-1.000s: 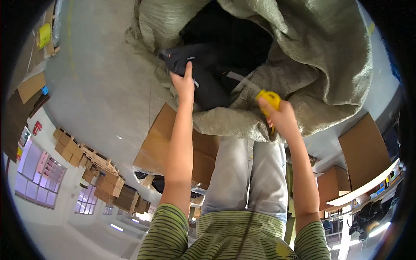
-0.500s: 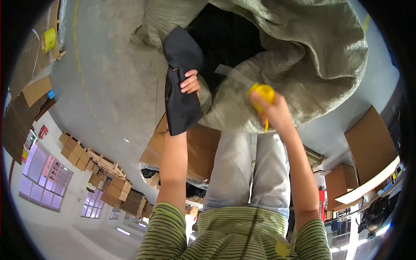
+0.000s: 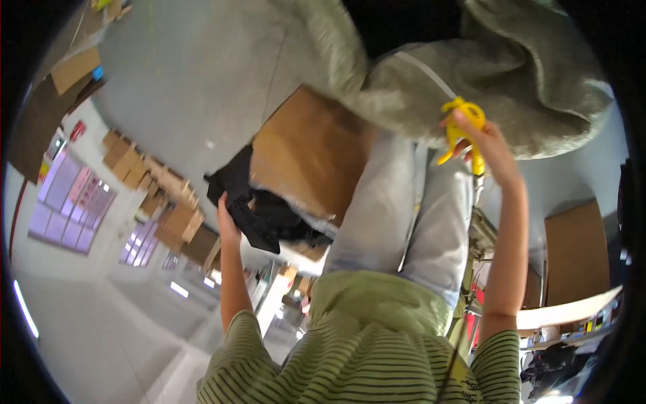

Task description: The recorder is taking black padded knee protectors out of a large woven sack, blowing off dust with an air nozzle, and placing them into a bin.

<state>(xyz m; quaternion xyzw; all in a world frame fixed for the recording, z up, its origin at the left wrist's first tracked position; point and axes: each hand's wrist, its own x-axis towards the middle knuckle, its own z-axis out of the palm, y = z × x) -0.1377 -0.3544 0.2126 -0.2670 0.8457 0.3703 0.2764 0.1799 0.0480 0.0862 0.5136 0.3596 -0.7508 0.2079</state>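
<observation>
My left hand (image 3: pixel 226 217) grips a black garment (image 3: pixel 266 217), which hangs crumpled beside a brown cardboard box (image 3: pixel 311 153). My right hand (image 3: pixel 486 143) is raised and closed around a yellow-handled tool (image 3: pixel 460 122). It sits against the lower edge of a big grey-green woven sack (image 3: pixel 498 74). The sack's dark opening (image 3: pixel 404 23) shows at the top. My pale jeans (image 3: pixel 404 215) and green striped shirt (image 3: pixel 363 350) fill the middle and lower part of the view.
A grey concrete floor (image 3: pixel 202 74) lies around the sack. Flat cardboard pieces (image 3: pixel 74 67) lie at the left. Stacked cardboard boxes (image 3: pixel 155 182) line a wall with windows (image 3: pixel 67 202). More brown boxes (image 3: pixel 575 249) stand at the right.
My left hand has pulled the black garment out of the sack and carried it away to the cardboard box. My right hand stays at the sack's edge with the yellow tool.
</observation>
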